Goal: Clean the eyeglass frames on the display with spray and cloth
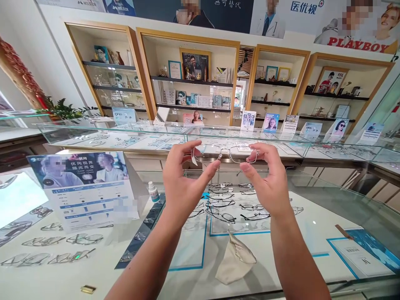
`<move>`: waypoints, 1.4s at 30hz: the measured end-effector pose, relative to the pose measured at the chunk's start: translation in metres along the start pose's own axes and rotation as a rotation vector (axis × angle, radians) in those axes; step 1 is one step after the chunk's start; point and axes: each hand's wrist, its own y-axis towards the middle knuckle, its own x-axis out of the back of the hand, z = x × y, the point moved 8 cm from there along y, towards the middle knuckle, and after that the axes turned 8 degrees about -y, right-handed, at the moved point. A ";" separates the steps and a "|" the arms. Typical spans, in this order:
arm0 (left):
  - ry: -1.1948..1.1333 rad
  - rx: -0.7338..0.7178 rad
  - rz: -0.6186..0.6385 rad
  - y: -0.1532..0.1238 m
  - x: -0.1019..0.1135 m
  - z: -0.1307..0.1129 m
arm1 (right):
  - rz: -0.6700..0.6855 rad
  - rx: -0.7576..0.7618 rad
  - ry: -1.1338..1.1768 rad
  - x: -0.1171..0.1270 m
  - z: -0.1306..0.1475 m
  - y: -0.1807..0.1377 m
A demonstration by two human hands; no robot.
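Note:
I hold a pair of thin metal-framed glasses point(225, 153) up in front of me with both hands, lenses level. My left hand point(183, 177) pinches the left end of the frame between thumb and fingers. My right hand point(268, 177) pinches the right end the same way. Below the hands, under the glass counter top point(312, 233), lie several rows of spectacle frames point(229, 204). A crumpled beige cleaning cloth point(234, 260) lies on the counter near my forearms.
An upright advertising card point(86, 189) stands on the counter at left, a small white bottle point(153, 192) beside it. A small brass piece point(88, 288) lies at the near edge. Another glass display case point(187, 137) and wall shelves point(190, 81) stand behind.

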 end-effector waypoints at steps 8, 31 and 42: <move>-0.085 -0.025 -0.055 -0.003 0.001 0.002 | -0.014 -0.007 -0.006 0.008 0.002 0.001; 0.165 -0.194 -0.151 -0.008 0.005 -0.026 | 0.049 -0.026 -0.073 0.002 -0.010 0.002; 0.105 -0.127 -0.129 -0.005 0.005 -0.017 | -0.008 -0.025 -0.041 0.004 -0.010 0.002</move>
